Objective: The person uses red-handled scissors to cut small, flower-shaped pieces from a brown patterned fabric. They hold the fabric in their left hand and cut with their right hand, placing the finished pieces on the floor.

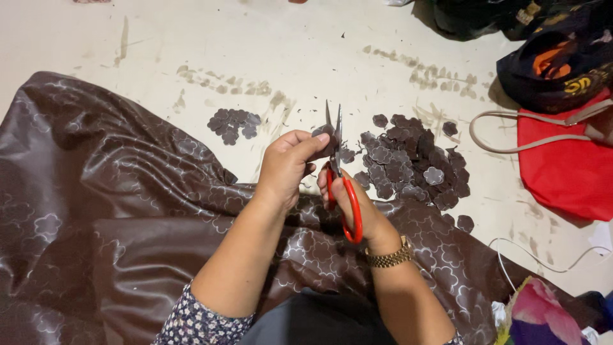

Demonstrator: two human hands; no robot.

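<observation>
Brown patterned fabric [128, 211] cut off at left & bottom edges; red bag [565, 169] cropped at right.

Single head-worn view, looking steeply down, close over floor [191, 38]

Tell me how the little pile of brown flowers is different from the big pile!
The small pile has only a few pieces lying flat; the big pile has many, heaped over each other. The small pile lies left of the hands, the big pile right, beside the red bag. Both are dark brown flower-shaped cutouts on the pale floor.
</observation>
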